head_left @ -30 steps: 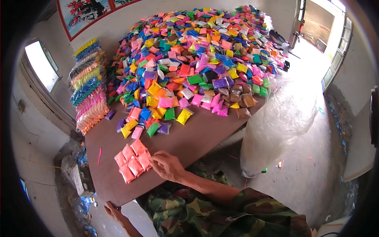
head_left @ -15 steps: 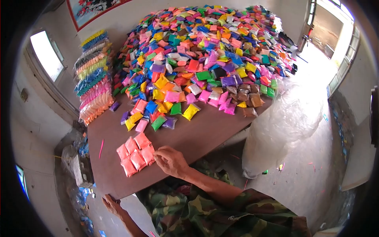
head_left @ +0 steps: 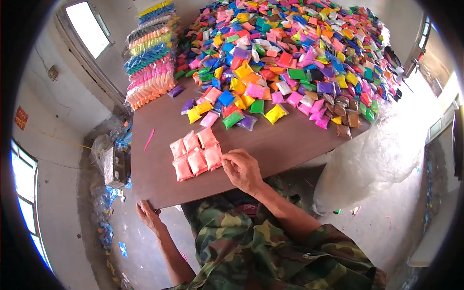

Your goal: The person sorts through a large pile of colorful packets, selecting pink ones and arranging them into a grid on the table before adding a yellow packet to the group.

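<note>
On the brown table (head_left: 159, 166) a flat block of salmon-pink packets (head_left: 197, 161) lies in two rows of three, side by side. My right hand (head_left: 243, 172) is at the block's right edge, its fingers curled and thumb and forefinger pinched at the rim of a packet. At the table's front left corner, my left hand (head_left: 149, 216) rests against the edge, fingers apart and holding nothing. Nearest beyond the block are a pink packet (head_left: 209, 119), a green packet (head_left: 233, 119) and a yellow packet (head_left: 276, 114).
A large heap of mixed-colour packets (head_left: 290, 58) covers the table's back. Stacked strips of packets (head_left: 152, 63) stand at back left. A thin pink strip (head_left: 149, 140) lies left of the block. A clear plastic bag (head_left: 367, 159) hangs by the right edge. Litter (head_left: 106, 234) lies on the floor.
The view has shifted, so the table and both hands appear higher and further right. My right hand stays at the block's right edge, and my left hand stays at the table corner.
</note>
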Available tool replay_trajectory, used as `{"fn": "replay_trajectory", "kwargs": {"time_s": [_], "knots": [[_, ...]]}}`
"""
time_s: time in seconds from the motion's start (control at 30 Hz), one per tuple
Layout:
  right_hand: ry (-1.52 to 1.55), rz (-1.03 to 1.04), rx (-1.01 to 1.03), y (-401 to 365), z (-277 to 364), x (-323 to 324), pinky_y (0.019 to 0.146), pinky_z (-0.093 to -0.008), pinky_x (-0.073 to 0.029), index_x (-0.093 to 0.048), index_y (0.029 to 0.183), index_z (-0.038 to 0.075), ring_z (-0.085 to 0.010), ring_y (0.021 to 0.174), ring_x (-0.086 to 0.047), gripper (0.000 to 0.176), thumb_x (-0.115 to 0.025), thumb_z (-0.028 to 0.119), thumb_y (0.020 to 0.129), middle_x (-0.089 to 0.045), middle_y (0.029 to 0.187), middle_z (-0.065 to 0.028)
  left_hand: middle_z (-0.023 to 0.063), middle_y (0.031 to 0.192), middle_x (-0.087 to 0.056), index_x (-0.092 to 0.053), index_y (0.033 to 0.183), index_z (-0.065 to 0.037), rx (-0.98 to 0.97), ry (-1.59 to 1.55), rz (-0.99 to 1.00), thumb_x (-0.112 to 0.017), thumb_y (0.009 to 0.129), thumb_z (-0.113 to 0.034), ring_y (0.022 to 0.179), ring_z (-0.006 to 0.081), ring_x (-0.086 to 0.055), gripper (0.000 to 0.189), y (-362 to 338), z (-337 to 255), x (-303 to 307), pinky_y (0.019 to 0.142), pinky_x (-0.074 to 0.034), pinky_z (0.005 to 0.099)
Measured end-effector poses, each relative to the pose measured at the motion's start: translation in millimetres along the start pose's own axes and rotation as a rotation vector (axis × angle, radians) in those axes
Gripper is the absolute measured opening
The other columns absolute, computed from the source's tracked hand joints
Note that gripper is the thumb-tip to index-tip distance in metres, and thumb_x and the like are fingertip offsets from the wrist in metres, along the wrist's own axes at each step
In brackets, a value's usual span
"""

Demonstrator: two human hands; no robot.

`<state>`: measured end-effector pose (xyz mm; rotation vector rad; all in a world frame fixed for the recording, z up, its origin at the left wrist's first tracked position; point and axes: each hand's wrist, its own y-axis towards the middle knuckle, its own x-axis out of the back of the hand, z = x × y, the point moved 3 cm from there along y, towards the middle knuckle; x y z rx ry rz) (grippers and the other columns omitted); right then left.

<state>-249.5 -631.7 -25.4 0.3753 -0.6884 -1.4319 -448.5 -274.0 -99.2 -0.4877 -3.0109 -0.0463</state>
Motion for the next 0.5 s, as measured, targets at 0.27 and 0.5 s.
{"fn": "replay_trajectory", "kwargs": {"time_s": [0.27,0.5], "knots": [[0.008,0.004,-0.01,1,2,0,0.064,-0.0332,-0.057,-0.073,0.103,0.004,-0.023,0.077,-0.07,0.015,-0.075,0.001,0.088,-0.07,0.098,-0.0101,0.0073,0.116,-0.065,-0.041,0.155,-0.004,-0.002,0.067,-0.005,-0.065,0.1,-0.053,0.088,0.0146,-0.06,0.078,-2,-3,1,0.065,-0.049,0.0289],[-0.006,-0.026,0.003,2,-1,5,0.065,-0.0334,-0.057,-0.073,0.102,0.004,-0.0235,0.077,-0.07,0.014,-0.076,0.003,0.088,-0.07,0.097,-0.0105,0.0075,0.113,-0.067,-0.043,0.155,-0.004,-0.093,0.103,-0.031,-0.07,0.098,-0.048,0.091,0.0151,-0.063,0.076,21,18,9,0.068,-0.052,0.0302]]}}
